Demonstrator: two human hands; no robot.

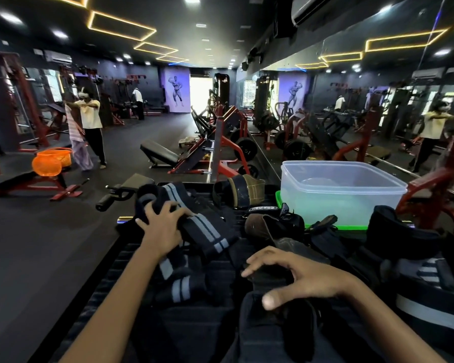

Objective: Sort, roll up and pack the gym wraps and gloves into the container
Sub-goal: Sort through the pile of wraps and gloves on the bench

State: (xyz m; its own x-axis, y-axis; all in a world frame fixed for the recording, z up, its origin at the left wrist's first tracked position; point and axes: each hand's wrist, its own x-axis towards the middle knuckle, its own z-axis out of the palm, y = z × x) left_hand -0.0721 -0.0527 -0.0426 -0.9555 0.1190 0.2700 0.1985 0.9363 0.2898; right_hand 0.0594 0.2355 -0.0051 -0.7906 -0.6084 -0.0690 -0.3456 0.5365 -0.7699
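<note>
1. A commercial gym — red-framed weight machines (220,142) stand in rows down a long room with a dark floor.
2. Black weight plates (245,149) sit loaded on a machine, and an incline bench (159,154) stands nearby.
3. A wall-length mirror (364,106) on the right reflects the equipment.
4. A bodybuilder poster (177,91) hangs on the far wall — yellow light strips (121,24) cross the black ceiling.
</note>
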